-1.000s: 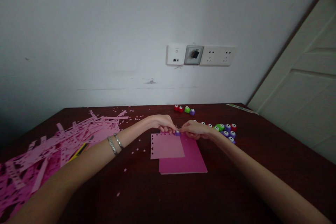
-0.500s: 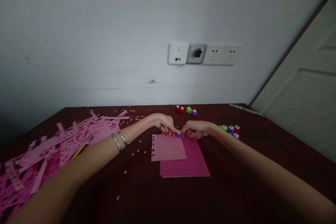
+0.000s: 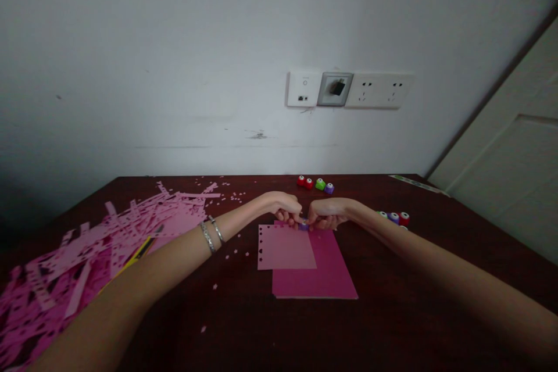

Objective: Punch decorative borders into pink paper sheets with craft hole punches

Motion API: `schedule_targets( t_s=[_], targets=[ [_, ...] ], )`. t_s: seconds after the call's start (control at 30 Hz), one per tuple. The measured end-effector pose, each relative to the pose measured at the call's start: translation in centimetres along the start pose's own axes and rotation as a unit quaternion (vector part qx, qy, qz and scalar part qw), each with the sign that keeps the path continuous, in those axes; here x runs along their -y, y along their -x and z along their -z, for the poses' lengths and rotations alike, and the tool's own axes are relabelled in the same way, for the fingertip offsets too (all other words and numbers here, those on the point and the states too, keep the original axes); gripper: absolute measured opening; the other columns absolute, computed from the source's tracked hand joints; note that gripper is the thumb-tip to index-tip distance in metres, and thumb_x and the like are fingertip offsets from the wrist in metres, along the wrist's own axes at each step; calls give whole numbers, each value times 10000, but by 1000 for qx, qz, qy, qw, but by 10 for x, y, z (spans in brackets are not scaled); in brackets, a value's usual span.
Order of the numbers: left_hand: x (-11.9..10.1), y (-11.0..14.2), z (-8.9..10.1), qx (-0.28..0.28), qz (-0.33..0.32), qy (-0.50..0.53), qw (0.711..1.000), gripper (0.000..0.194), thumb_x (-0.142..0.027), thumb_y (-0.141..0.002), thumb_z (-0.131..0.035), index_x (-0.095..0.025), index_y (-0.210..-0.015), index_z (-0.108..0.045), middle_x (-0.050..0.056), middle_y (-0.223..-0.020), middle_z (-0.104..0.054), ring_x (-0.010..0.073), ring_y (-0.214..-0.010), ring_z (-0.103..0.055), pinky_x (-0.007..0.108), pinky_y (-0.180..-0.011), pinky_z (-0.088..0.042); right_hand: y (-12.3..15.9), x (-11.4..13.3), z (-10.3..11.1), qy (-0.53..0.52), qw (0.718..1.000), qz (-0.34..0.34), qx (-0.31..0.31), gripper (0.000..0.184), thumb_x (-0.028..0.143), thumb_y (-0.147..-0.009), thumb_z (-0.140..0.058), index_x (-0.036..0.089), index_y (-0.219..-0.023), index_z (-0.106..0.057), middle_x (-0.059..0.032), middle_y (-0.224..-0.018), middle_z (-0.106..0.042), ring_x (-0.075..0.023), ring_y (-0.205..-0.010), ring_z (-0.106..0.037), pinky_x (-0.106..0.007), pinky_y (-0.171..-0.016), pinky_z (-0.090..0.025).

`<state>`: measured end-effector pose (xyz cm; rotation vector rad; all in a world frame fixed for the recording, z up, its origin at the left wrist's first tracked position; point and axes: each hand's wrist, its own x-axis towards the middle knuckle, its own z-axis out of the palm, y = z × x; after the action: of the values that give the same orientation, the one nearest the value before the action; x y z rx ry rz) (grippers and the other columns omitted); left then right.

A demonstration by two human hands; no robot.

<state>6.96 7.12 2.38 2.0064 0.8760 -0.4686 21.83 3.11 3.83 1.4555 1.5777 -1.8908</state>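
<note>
A small purple paper punch (image 3: 304, 226) sits at the far edge of a light pink sheet (image 3: 285, 253), close to its right corner. My left hand (image 3: 284, 207) grips the punch from the left, thumb on top and fingers curled. From the right my right hand (image 3: 330, 212) closes on the same punch, its thumb also bent over it. Much of the punch is hidden behind the fingers. Punched holes run down the light sheet's left side and along its far edge. Beneath it lies a stack of darker pink paper (image 3: 333, 279).
Pink paper scraps (image 3: 100, 250) heap on the left, with a yellow-and-black cutter knife (image 3: 142, 250) on them. Red punches (image 3: 305, 182), a green punch (image 3: 320, 184) and another purple punch (image 3: 329, 188) stand near the wall. More punches (image 3: 393, 218) are partly behind my right forearm. A ruler-like strip (image 3: 418, 185) lies far right.
The view has turned slightly left, so everything appears shifted right. Both thumbs are more bent and pressed down on the punch. The hands stay at the same spot on the sheet.
</note>
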Motion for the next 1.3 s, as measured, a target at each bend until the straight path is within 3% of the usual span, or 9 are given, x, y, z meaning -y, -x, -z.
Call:
schedule_targets(
  t_s=[0.1, 0.23, 0.5, 0.67, 0.8, 0.97, 1.1, 1.2, 1.3],
  targets=[
    [-15, 10, -3, -37, 87, 56, 994, 77, -189, -600, -510, -133, -612, -562, 48, -602, -532, 105, -520, -437, 216, -422, -287, -6, 3, 4, 20, 999, -22, 12, 271, 205, -859, -356, 157, -612, -455, 97, -399, -235, -34, -306, -102, -149, -311, -96],
    [-28, 20, -5, -38, 112, 67, 991, 72, -149, -597, -491, -118, -587, -555, 40, -587, -518, 97, -518, -415, 230, -448, -299, -8, 5, 5, 23, 999, -38, 10, 291, 183, -854, -347, 170, -570, -406, 91, -392, -224, -35, -314, -95, -146, -317, -87],
    [-5, 19, -11, -70, 78, 157, 982, 117, -229, -639, -594, -139, -582, -544, 6, -554, -495, 61, -441, -363, 204, -405, -238, 4, -5, -11, 3, 1000, 5, -29, 342, 199, -867, -315, 178, -527, -352, 88, -370, -228, -31, -304, -103, -152, -325, -83],
    [5, 29, -18, -119, 7, 166, 979, 295, -400, -637, -656, -159, -545, -513, -24, -504, -439, 48, -402, -283, 215, -393, -187, 12, -18, -25, 4, 986, 72, -148, 353, 324, -853, -409, 192, -538, -321, 91, -383, -256, -25, -303, -145, -168, -323, -84],
    [3, 47, -25, -240, -39, 92, 966, 344, -479, -722, -551, -164, -587, -524, -25, -490, -439, 74, -425, -365, 224, -423, -268, 20, -26, -32, 30, 934, 198, -295, 261, 405, -778, -531, 186, -671, -438, 81, -464, -363, -42, -344, -273, -182, -340, -171],
    [-4, 73, -58, -400, -52, -133, 905, 282, -396, -807, -458, -156, -815, -605, 59, -814, -603, 151, -746, -541, 273, -674, -415, 17, -37, -37, 182, 817, 314, -449, 183, 265, -699, -624, 159, -833, -558, -12, -723, -566, -109, -606, -494, -219, -521, -368],
    [-5, 90, -98, -385, -93, -276, 876, 373, -362, -865, -403, -122, -1122, -529, 150, -1242, -452, 255, -1157, -398, 379, -957, -333, 7, -38, -42, 261, 783, 349, -445, 271, 178, -683, -615, 156, -952, -582, -56, -921, -597, -136, -712, -519, -250, -627, -410],
    [0, 99, -120, -332, -94, -299, 889, 529, -494, -881, -348, -146, -1275, -406, 164, -1428, -230, 319, -1306, -187, 458, -1022, -247, 0, -37, -43, 267, 782, 362, -431, 315, 144, -676, -611, 157, -989, -584, -57, -957, -611, -148, -750, -529, -263, -671, -422],
    [6, 104, -131, -280, -98, -290, 910, 591, -553, -888, -260, -171, -1332, -336, 156, -1463, -164, 326, -1339, -98, 480, -1045, -185, -6, -37, -41, 269, 786, 362, -422, 290, 144, -688, -605, 150, -978, -595, -55, -945, -624, -147, -747, -537, -261, -674, -425]
  ],
)
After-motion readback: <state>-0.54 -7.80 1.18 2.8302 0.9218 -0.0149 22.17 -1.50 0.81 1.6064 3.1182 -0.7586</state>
